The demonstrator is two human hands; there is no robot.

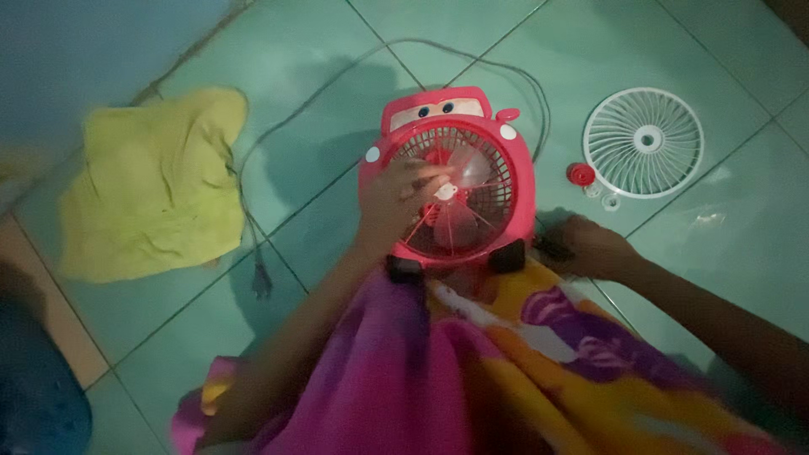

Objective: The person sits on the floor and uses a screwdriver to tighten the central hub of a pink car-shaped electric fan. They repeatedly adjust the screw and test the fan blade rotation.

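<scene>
Fan: we have the small red car-shaped fan [455, 181] lying on its back on the tiled floor [337, 50], its foot against our lap, the open face upward and the blades bare.
Left hand: our left hand [400, 194] rests on the red inner grille with the fingers spread toward the hub; we judge it steadies the fan, gripping nothing firmly.
Right hand: our right hand [590, 246] lies on the floor just right of the fan's lower corner, curled over a small dark object; in this dim, blurred view we cannot tell whether it is clamped on it.
Loose parts: the white front grille [645, 141] lies well to the right, with a red cap [581, 174] and small clear pieces just beside it.
Cord: the cable [253, 219] loops off to the left, its plug lying free on the floor.
Cloth: a yellow-green cloth [156, 185] sits farther left.
Doing it well: we should keep the fan flat, press on the frame rather than the thin blades, and keep the small parts together.
</scene>
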